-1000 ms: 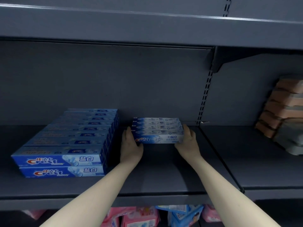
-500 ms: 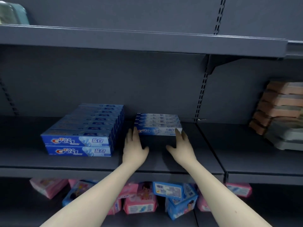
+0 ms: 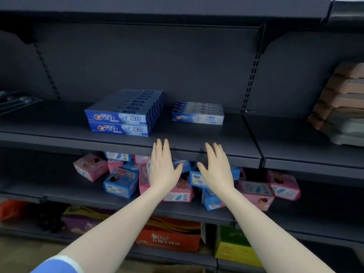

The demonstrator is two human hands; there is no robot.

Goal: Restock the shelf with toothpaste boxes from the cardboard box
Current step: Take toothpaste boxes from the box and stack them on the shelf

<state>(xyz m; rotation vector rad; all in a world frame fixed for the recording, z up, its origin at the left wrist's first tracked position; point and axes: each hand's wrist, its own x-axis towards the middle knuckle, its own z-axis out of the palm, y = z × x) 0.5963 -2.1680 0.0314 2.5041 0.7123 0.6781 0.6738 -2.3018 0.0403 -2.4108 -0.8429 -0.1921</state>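
Head: toothpaste boxes (image 3: 197, 113) beyond empty grips.

Left hand (image 3: 164, 168), right hand (image 3: 216, 169): outstretched, flat.

Stacked packs (image 3: 342, 99) cut off right; pink packets (image 3: 178, 191) partly behind hands (image 3: 164, 166).

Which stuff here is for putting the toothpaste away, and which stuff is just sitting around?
For the job:
- big toothpaste stack
- small toothpaste stack
- shelf
- left hand, open
- right hand, open

Just sitting around:
- pink and blue packs on the lower shelf
- orange carton at the bottom
- stacked packs at the right
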